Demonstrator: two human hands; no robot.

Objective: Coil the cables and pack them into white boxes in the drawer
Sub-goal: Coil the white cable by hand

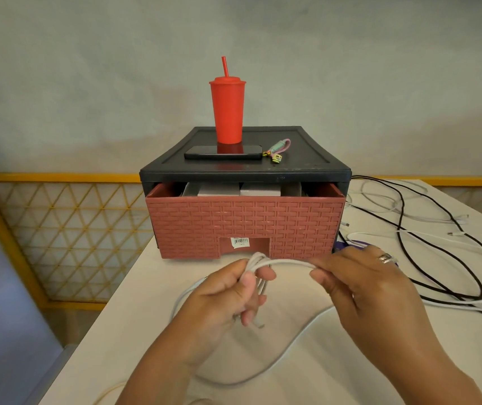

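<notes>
A white cable (pixel 285 262) is stretched between my two hands just in front of the drawer. My left hand (pixel 222 299) grips several gathered loops of it, with an end sticking out below the fingers. My right hand (pixel 362 285) pinches the same strand a little to the right. The cable's loose length (pixel 292 343) trails in a curve over the white table. The red-brown woven drawer (pixel 245 226) is pulled slightly out of its black unit (pixel 301 165). White boxes (pixel 233 189) show inside it along the top gap.
A red tumbler (pixel 228 111) with straw, a black phone (pixel 223 152) and a small pastel lanyard (pixel 277 149) lie on the unit's top. Loose black cables (pixel 450 258) and white cables (pixel 426 238) sprawl on the table to the right. A yellow lattice railing (pixel 67 229) stands left.
</notes>
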